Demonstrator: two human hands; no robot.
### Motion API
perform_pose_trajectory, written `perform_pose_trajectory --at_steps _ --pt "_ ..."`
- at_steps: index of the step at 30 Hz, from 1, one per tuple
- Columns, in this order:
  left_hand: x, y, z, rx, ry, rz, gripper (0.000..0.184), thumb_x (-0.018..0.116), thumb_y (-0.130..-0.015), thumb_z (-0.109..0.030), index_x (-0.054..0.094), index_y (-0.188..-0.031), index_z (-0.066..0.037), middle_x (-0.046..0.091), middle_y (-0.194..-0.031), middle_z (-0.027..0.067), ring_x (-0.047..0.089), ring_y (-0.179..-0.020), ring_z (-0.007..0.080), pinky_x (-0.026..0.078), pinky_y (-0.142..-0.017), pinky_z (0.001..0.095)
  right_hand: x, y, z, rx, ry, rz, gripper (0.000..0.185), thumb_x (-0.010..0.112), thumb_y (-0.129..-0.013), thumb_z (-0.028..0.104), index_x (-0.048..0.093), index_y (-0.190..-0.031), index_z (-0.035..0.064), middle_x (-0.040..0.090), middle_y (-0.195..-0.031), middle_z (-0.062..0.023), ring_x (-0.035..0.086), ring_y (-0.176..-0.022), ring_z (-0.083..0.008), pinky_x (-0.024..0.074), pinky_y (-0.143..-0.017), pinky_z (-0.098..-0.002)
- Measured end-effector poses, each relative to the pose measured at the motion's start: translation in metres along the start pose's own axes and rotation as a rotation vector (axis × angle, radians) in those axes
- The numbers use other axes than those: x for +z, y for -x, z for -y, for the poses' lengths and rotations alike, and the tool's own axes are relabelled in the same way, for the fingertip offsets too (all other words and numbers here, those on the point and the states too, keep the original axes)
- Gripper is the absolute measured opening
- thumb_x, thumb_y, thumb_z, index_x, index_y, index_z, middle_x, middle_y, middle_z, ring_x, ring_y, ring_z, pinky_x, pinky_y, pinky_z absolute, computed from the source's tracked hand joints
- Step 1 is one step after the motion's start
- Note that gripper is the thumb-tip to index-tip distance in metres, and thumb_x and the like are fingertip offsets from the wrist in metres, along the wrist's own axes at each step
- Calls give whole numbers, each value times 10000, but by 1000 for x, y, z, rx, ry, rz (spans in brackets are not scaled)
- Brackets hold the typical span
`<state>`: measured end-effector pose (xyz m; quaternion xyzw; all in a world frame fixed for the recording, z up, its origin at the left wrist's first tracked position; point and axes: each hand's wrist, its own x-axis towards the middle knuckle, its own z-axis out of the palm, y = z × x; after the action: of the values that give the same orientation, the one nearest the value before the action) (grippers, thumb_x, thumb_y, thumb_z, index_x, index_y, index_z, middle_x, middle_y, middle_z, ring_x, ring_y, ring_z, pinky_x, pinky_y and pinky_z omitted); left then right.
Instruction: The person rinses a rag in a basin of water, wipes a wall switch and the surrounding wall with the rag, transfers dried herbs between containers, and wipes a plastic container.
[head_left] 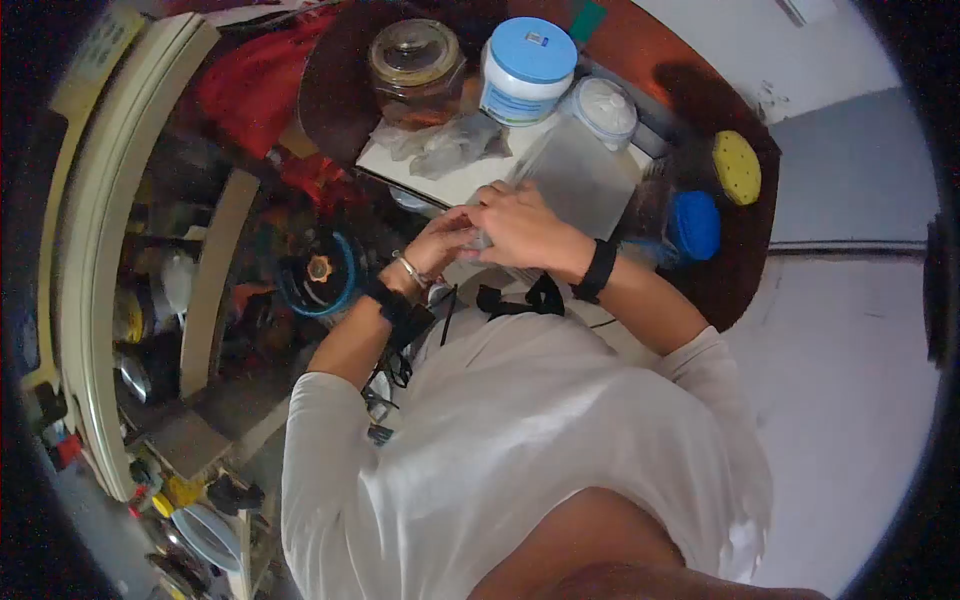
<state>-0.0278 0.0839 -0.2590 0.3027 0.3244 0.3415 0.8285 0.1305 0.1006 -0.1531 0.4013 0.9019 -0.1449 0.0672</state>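
Both my hands meet in front of my chest, at the near edge of a white surface (445, 190). My left hand (435, 245), with a bangle at the wrist, has its fingers bent against the other hand. My right hand (520, 225) curls over a small pale, translucent item (480, 240) between the hands, mostly hidden by the fingers. Just beyond my right hand lies a translucent flat container (590, 180). Crumpled clear plastic (455, 145) rests on the white surface beyond my left hand.
Along the back stand a glass jar (415, 75), a blue-lidded white tub (528, 70) and a smaller white-lidded container (604, 112). At right are a blue lid (694, 225) and a yellow oval item (736, 168). Cluttered shelves (190, 290) fill the left.
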Motion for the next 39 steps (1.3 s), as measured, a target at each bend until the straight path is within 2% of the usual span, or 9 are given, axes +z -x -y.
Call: perform_pose_trajectory --at_steps 4,14,18,21,28,30,32,35,39 --pt "-11 -5 8 21 12 52 390 594 -782 -100 501 -1159 -69 508 -1082 18 484 -995 126 461 -765 274 -5 -4 -1 -31 -22 -8 520 686 -671 415 575 -1087 122 554 -949 -81 485 -1039 -254 380 -799 -472" --pt "-16 -6 6 84 -179 36 408 628 -724 -37 534 -1120 -61 569 -933 -10 546 -822 97 471 -758 250 -16 -9 4 -42 58 95 493 756 -601 262 580 -1032 100 540 -1017 -74 478 -1040 -253 400 -772 -473" --pt "-21 -7 7 83 -263 34 401 619 -716 -31 537 -1108 -54 569 -943 -9 543 -832 87 469 -764 247 0 -9 -2 -182 107 -41 285 641 -693 182 616 -972 127 573 -957 -82 513 -983 -255 421 -756 -505" --pt "-16 -5 8 153 -330 -15 336 613 -689 -36 572 -1022 -37 594 -944 9 553 -872 112 457 -772 261 -9 -10 1 -188 77 29 181 601 -702 133 631 -877 96 577 -933 -84 516 -968 -255 431 -732 -493" --pt "-4 -4 9 296 -318 0 429 599 -704 -167 520 -1105 -39 549 -1050 17 497 -973 114 420 -822 268 -5 -12 -2 -213 -17 -7 156 597 -676 114 631 -818 61 579 -931 -99 522 -960 -262 458 -705 -433" --pt "-5 -6 11 348 -330 -11 444 601 -705 -192 514 -1113 -41 543 -1067 19 494 -982 119 421 -823 271 -1 -14 -3 -174 -22 17 270 637 -603 126 612 -867 71 575 -988 -65 514 -975 -259 446 -733 -411" --pt "-7 -6 10 367 -375 36 451 512 -730 -33 468 -1179 -47 530 -1031 17 517 -929 121 442 -805 255 2 -13 0 -172 -24 -28 276 636 -599 128 615 -868 69 577 -981 -68 525 -949 -267 449 -724 -421" --pt "-26 -19 40 178 -179 -125 424 482 -755 -102 473 -1179 -74 529 -1011 16 520 -895 131 448 -777 262 -4 -4 1 -187 -18 -151 267 630 -590 129 615 -849 66 582 -953 -78 543 -900 -284 455 -698 -430" --pt "-37 -21 51 173 -236 -84 420 463 -763 -183 478 -1175 -101 517 -1030 12 508 -920 144 452 -773 303 -39 14 -5 -174 -202 -207 227 615 -585 116 579 -799 52 576 -892 -106 563 -834 -312 461 -663 -405"
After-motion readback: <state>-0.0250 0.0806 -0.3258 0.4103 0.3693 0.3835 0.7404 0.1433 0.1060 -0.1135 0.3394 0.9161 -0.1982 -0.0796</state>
